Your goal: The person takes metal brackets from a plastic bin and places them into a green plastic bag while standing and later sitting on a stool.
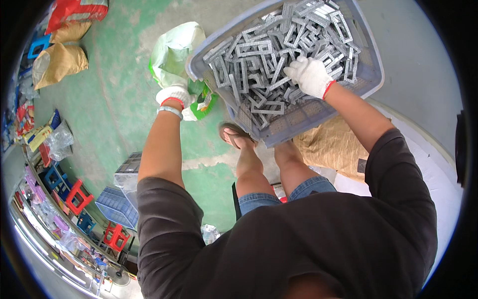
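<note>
Both gloved hands busy: right hand (309, 74) spread on frames (269, 55) in upper-right crate (371, 74), left hand (174, 94) clenched by its rim, sorting underway, next needs a firm pinch.

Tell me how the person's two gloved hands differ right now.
The right hand lies inside the grey plastic crate, its fingers spread over the pile of grey rectangular frames; the left hand is outside the crate, at its near-left corner beside a green and white plastic bag. The left wrist wears a pale band; the right wrist shows none. Whether the left hand grips the crate's rim cannot be told. Both wear white gloves with red cuffs.
</note>
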### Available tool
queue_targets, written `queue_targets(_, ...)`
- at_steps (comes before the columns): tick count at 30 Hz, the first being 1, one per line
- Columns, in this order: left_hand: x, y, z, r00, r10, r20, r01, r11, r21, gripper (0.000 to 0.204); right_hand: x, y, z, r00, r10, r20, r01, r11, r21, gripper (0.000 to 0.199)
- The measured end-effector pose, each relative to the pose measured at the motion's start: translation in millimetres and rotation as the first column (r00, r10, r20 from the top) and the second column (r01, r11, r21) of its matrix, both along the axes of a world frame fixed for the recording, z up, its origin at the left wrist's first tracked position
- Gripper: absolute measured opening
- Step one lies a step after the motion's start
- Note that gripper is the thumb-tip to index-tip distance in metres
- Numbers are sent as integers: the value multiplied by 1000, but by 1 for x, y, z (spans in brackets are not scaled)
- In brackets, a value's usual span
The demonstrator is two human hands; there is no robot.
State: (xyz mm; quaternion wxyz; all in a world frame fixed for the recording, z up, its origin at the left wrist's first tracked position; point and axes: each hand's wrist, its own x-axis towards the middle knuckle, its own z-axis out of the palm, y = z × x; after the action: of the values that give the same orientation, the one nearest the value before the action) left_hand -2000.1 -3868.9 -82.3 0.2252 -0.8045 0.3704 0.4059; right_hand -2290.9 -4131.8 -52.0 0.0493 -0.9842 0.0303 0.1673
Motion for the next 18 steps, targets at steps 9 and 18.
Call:
queue_targets(9, -138, 260, 62, 974, -91, 206, 156, 932, -328, 59, -33, 28, 9, 576, -763, -295, 573, 119, 811, 25)
queue_targets(18, -142, 110, 128, 975, 135, 175, -48, 903, -428, 73, 14, 72, 92, 479, -529, -701, 606, -379, 700, 45)
